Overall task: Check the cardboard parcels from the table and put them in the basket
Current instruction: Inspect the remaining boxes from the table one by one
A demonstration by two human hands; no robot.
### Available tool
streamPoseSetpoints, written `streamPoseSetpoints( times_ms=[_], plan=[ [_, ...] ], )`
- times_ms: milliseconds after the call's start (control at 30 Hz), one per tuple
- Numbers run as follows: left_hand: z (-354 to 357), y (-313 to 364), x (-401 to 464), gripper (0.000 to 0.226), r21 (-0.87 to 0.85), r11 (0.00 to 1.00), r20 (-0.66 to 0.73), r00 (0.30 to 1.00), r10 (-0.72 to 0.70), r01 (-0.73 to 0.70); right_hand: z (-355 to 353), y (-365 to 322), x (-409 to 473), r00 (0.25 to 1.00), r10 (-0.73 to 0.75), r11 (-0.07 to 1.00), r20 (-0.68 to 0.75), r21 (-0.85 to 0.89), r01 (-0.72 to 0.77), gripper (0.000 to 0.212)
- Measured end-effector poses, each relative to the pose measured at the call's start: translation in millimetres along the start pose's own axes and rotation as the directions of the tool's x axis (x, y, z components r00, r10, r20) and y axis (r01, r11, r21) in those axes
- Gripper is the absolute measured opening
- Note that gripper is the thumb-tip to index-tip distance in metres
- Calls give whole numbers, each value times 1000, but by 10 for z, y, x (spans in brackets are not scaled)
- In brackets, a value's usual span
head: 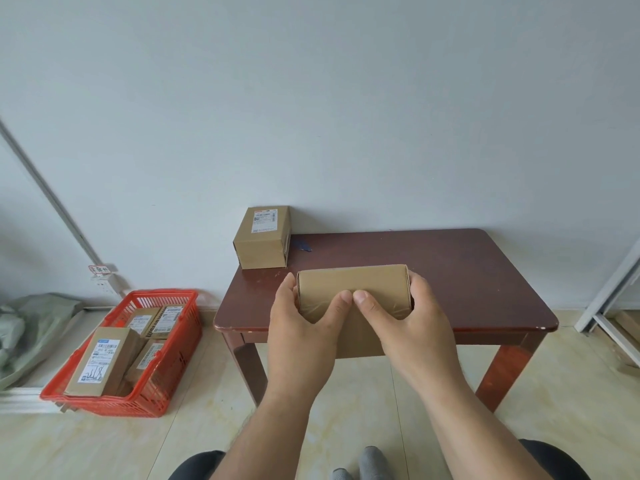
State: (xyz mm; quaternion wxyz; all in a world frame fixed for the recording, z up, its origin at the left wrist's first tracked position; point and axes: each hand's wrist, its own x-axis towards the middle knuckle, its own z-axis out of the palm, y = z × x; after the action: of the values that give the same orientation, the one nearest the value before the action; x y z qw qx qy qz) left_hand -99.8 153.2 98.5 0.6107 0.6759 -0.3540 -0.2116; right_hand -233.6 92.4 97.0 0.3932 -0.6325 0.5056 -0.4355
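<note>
1. Head view: cardboard parcel held above near edge of table, left hand and right hand gripping its ends, thumbs meeting on front
2. Checking step; plain faces shown, no label seen
3. Next: likely carry left, drop into red basket among parcels there
4. Second parcel waiting at table's far-left corner

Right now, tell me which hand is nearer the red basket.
Left. The left hand grips the held parcel's basket-side end; the right hand grips its far end. The red basket sits on the floor.
</note>
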Motion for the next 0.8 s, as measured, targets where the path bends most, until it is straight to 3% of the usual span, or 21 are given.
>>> streamPoseSetpoints(
  times_ms=[233,400,800],
  plan=[
    [21,-19,-55,67,81,996,-8,999,39,-38,-32,-37,14,997,71,995,4,64,-72,47],
    [23,-35,-94,69,96,995,-25,999,30,-28,-35,-76,-10,995,99,992,15,80,-99,50],
    [-88,3,-282,49,-63,998,0,1000,-29,29,-49,-224,-277,998,65,993,-19,97,-62,49]
  ],
)
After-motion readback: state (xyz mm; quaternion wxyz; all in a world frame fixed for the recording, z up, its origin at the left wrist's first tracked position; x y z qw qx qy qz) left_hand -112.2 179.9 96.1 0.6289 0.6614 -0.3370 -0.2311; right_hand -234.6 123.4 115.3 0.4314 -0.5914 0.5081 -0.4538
